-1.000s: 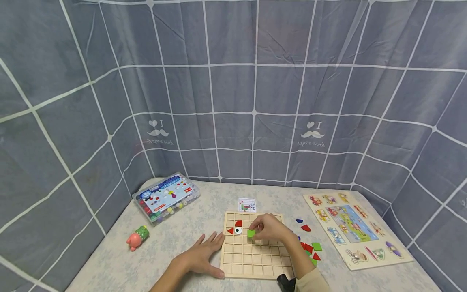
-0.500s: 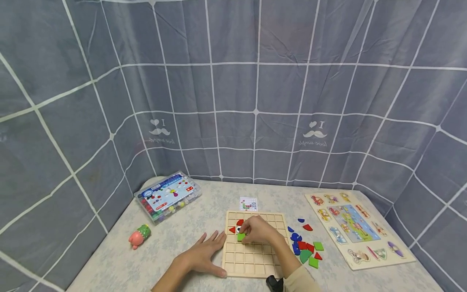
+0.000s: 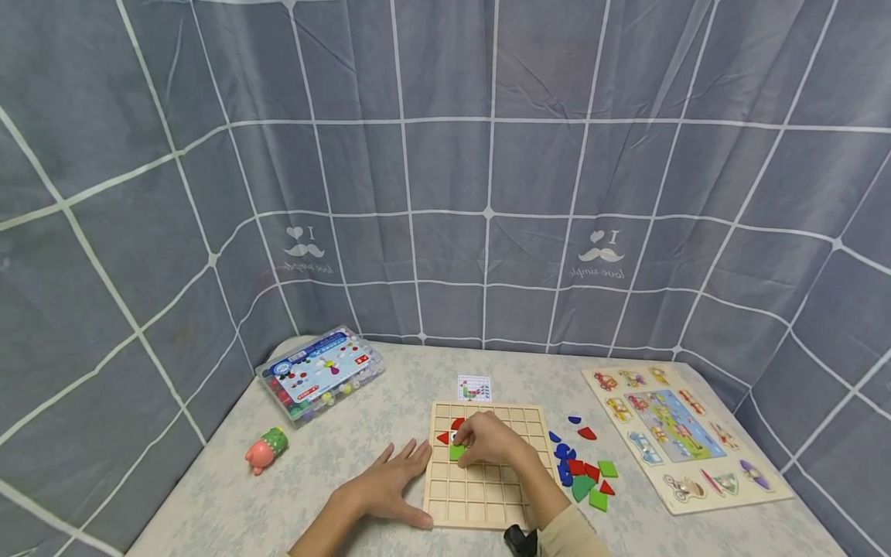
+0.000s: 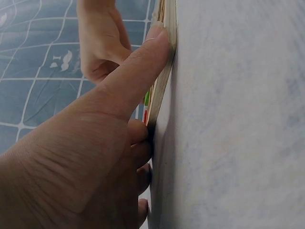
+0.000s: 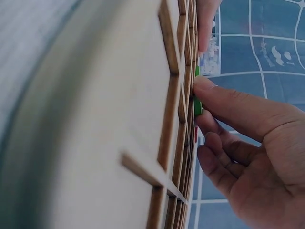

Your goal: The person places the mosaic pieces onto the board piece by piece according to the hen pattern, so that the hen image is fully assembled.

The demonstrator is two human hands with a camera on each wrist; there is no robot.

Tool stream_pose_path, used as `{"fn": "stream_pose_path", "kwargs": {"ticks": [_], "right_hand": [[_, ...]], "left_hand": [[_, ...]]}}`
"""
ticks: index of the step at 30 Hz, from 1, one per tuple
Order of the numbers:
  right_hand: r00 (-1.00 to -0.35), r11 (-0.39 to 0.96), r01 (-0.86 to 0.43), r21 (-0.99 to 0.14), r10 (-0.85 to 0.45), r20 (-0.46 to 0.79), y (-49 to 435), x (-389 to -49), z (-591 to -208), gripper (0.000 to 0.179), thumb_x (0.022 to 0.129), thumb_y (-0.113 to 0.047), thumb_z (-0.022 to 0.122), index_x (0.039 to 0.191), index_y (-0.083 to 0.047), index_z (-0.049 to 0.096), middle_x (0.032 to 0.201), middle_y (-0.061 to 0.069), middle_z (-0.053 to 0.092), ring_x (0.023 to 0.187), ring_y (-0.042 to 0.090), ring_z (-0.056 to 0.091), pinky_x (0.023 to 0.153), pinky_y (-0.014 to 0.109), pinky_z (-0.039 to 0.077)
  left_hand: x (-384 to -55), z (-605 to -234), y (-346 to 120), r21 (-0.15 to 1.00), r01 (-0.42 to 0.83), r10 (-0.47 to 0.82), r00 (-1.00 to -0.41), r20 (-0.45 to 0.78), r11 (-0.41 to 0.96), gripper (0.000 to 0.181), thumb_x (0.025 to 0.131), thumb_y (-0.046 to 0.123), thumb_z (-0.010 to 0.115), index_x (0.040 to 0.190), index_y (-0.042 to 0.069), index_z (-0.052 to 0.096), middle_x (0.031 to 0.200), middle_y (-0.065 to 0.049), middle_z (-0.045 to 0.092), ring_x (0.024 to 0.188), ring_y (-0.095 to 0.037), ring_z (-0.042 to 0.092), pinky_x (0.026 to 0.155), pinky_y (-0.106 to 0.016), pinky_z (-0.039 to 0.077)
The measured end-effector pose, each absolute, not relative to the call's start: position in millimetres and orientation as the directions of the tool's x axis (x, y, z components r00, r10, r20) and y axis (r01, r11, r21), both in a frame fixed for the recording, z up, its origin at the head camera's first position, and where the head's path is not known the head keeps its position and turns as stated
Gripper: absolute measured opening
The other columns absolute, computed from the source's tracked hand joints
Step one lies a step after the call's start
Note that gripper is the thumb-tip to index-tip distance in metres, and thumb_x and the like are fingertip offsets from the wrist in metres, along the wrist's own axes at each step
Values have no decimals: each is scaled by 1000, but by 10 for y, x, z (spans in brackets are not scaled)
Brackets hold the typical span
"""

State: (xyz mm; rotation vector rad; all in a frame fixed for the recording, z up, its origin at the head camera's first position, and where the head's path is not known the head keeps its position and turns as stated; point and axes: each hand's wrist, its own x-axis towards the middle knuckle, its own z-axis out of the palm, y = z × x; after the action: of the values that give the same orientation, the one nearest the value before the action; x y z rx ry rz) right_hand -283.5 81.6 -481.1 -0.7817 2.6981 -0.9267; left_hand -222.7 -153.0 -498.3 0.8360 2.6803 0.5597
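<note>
A wooden grid board (image 3: pixel 480 495) lies in front of me on the table. My right hand (image 3: pixel 490 439) pinches a green square tile (image 3: pixel 456 452) at the board's left part, just below a round eye piece that the fingers partly hide. In the right wrist view, thumb and fingers hold the green tile (image 5: pixel 198 106) against the wooden ribs; whether it is fully seated I cannot tell. Beside the eye piece lie a red triangle (image 3: pixel 443 438) and a red rounded piece (image 3: pixel 458 423). My left hand (image 3: pixel 390 486) rests spread on the table, its thumb and fingertips touching the board's left edge.
Several loose blue, red and green pieces (image 3: pixel 583 487) lie right of the board. A pattern card (image 3: pixel 474 388) sits behind it. A picture puzzle board (image 3: pixel 703 483) is at the right; a clear bead box (image 3: pixel 322 375) and a pink-green toy (image 3: pixel 266 450) are at the left.
My right hand has carried the green tile leftward over the board to below the eye piece, then barely moved over the last half second. The left hand has stayed at the board's edge.
</note>
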Motion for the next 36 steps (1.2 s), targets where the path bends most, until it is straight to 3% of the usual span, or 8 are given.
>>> {"fn": "stream_pose_path", "kwargs": {"ticks": [21,36], "right_hand": [[-851,672,-420,-610,-524,9,867,-2794,-4836,21,69,-8,86,87,-8,76,78,-4,69,67,2,54,60,18,48],[-850,598,-372,-710,-527,2,1207,-2758,-4746,18,75,-12,82,90,-5,76,76,-3,69,66,6,56,56,19,48]], "left_hand": [[-2237,-5015,-1519,459,479,598,-787,-153,748,111,75,63,73,155,5,22,163,-10,21,151,-32,17,121,-60,10],[-2231,-4997,-1526,460,472,587,-797,-141,752,111,74,62,74,154,4,24,162,-10,24,151,-33,18,121,-59,9]]}}
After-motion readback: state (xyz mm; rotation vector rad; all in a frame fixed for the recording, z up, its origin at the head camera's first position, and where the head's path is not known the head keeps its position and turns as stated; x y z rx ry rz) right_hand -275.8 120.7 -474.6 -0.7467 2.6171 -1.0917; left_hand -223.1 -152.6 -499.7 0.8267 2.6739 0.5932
